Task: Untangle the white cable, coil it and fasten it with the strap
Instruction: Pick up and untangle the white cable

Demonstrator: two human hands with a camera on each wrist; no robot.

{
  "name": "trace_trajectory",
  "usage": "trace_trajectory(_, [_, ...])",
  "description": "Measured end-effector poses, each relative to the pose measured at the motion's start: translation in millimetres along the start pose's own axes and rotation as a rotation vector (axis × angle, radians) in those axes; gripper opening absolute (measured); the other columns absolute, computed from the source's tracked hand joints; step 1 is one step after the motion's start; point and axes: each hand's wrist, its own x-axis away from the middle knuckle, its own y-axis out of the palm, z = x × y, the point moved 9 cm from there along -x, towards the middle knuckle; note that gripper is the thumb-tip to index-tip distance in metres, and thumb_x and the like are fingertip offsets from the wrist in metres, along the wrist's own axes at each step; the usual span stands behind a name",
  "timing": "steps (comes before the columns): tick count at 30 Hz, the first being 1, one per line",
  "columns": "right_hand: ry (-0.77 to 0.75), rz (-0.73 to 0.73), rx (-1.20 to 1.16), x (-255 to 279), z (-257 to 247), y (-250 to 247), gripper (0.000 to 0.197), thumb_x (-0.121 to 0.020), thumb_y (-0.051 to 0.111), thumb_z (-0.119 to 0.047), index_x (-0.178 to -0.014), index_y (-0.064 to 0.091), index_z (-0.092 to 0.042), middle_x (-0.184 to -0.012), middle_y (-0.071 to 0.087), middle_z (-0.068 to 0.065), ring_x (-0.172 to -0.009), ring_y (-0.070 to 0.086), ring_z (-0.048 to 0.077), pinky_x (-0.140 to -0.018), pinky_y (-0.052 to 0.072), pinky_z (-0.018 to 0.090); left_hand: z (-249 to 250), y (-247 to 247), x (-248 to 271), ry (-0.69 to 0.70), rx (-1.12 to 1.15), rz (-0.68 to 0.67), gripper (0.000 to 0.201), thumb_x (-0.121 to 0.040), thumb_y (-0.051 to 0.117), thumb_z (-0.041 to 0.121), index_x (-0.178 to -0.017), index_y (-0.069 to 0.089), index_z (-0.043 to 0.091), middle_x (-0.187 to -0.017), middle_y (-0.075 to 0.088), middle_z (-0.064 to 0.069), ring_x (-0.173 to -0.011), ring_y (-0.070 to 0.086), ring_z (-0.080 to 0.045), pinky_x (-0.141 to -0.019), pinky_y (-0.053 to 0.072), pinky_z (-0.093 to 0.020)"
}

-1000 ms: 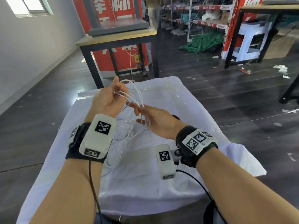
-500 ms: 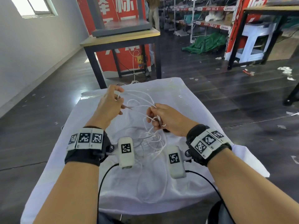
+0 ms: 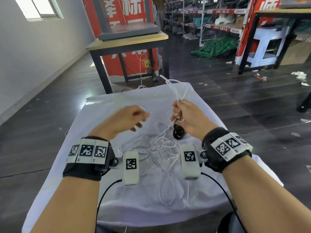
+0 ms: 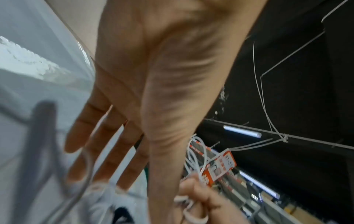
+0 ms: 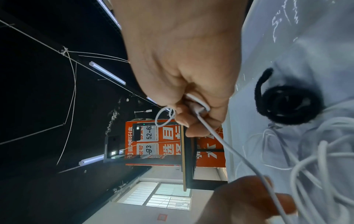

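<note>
**Right fist bunches the cable, left hand spread**

The fingers (image 5: 193, 119) of the right hand (image 3: 188, 115) are curled tight around a bunch of the white cable (image 3: 161, 148), with thin loops sticking up out of the far side of the fist and one strand running down from its near side. The left hand (image 3: 124, 120) hovers to the left, its fingers (image 4: 107, 145) straight and spread in the wrist view (a strand blurs past the fingertips, and whether it touches them cannot be told). Most of the cable lies in a loose tangle on the white cloth (image 3: 117, 199) covering the table, between and nearer than the two hands. The black strap (image 3: 178, 132), rolled into a small ring, rests on the cloth just beneath the right hand, at the far right edge of the tangle.
</note>
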Motion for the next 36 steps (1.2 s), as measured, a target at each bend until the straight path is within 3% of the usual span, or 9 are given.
trace_trajectory(4, [-0.06, 0.082, -0.069, 3.0, -7.7, -4.6, 0.028, -0.104, 0.028, -0.016, -0.082, 0.045, -0.011, -0.06, 0.035, -0.002, -0.051, 0.036, 0.011, -0.065, 0.049, 0.027, -1.8, 65.4, 14.9, -0.003, -0.368, -0.458, 0.053, -0.081, 0.066, 0.053, -0.125, 0.049, 0.031, -0.112, 0.062, 0.008, -0.098, 0.061, -0.009, -0.088, 0.048, -0.027])
trace_trajectory(8, [-0.142, 0.178, -0.075, 6.1, -22.6, -16.7, 0.028, -0.104, 0.027, -0.015, -0.081, 0.044, -0.013, -0.06, 0.032, -0.002, -0.045, 0.034, 0.008, -0.058, 0.047, 0.025, -26.1, 60.4, 9.3, -0.099, -0.484, -0.459, 0.055, -0.077, 0.077, 0.038, -0.122, 0.046, 0.032, -0.097, 0.069, 0.004, -0.09, 0.062, -0.014, -0.09, 0.044, -0.033])
trace_trajectory(12, [-0.196, 0.264, -0.055, 9.4, -34.8, -33.2, 0.028, -0.103, 0.027, -0.014, -0.081, 0.044, -0.014, -0.059, 0.03, -0.004, -0.039, 0.028, 0.006, -0.046, 0.035, 0.019, -31.5, 15.8, -8.4, -0.087, -0.61, -0.149, 0.025, -0.084, 0.071, 0.021, -0.107, 0.061, 0.018, -0.096, 0.058, 0.001, -0.088, 0.051, -0.017, -0.077, 0.039, -0.028])
trace_trajectory(16, [-0.202, 0.292, -0.031, 9.5, -35.4, -38.3, 0.028, -0.103, 0.025, -0.014, -0.083, 0.044, -0.014, -0.06, 0.03, -0.004, -0.04, 0.027, 0.006, -0.045, 0.031, 0.018, -7.6, -57.3, 5.2, 0.048, -0.544, 0.556, 0.012, -0.091, 0.054, 0.007, -0.101, 0.054, 0.014, -0.098, 0.057, -0.008, -0.089, 0.05, -0.027, -0.069, 0.037, -0.036])
trace_trajectory(19, [-0.179, 0.29, -0.032, 8.2, -29.9, -35.7, 0.028, -0.103, 0.025, -0.014, -0.083, 0.045, -0.014, -0.06, 0.03, -0.003, -0.039, 0.028, 0.006, -0.045, 0.032, 0.018, 15.8, -72.5, 24.9, 0.257, -0.574, 0.818, 0.018, -0.088, 0.054, -0.003, -0.1, 0.054, 0.011, -0.096, 0.053, -0.01, -0.096, 0.047, -0.03, -0.066, 0.037, -0.036])
trace_trajectory(22, [-0.176, 0.291, -0.022, 7.4, -25.8, -31.7, 0.028, -0.103, 0.026, -0.013, -0.082, 0.045, -0.014, -0.06, 0.031, -0.003, -0.038, 0.029, 0.005, -0.045, 0.032, 0.018, 8.2, -52.7, 9.6, 0.261, -0.664, 0.649, 0.028, -0.085, 0.053, -0.008, -0.098, 0.057, 0.016, -0.097, 0.052, -0.006, -0.101, 0.047, -0.027, -0.07, 0.044, -0.039])
trace_trajectory(26, [-0.18, 0.29, -0.012, 8.1, -24.8, -28.0, 0.027, -0.102, 0.025, -0.011, -0.082, 0.045, -0.013, -0.059, 0.03, -0.004, -0.036, 0.028, 0.004, -0.044, 0.031, 0.018, -43.5, 0.4, -10.1, -0.054, -0.758, -0.061, 0.029, -0.088, 0.066, 0.019, -0.117, 0.062, 0.02, -0.121, 0.059, -0.003, -0.113, 0.054, -0.023, -0.093, 0.04, -0.03])
trace_trajectory(28, [-0.184, 0.284, -0.01, 8.4, -25.0, -27.4, 0.028, -0.102, 0.025, -0.012, -0.083, 0.045, -0.014, -0.059, 0.03, -0.004, -0.037, 0.028, 0.004, -0.044, 0.031, 0.018, -42.1, 11.1, -1.6, -0.094, -0.716, -0.215, 0.038, -0.087, 0.067, 0.03, -0.124, 0.06, 0.023, -0.127, 0.058, 0.0, -0.114, 0.055, -0.018, -0.096, 0.037, -0.026])
trace_trajectory(36, [-0.145, 0.195, 0.017, 6.9, -21.8, -15.3, 0.027, -0.103, 0.027, -0.014, -0.083, 0.046, -0.014, -0.058, 0.032, -0.005, -0.038, 0.028, 0.005, -0.041, 0.029, 0.017, 12.3, -5.7, 4.5, 0.05, -0.438, -0.057, 0.027, -0.089, 0.064, 0.034, -0.115, 0.065, 0.027, -0.11, 0.064, 0.008, -0.093, 0.064, -0.019, -0.079, 0.053, -0.029])
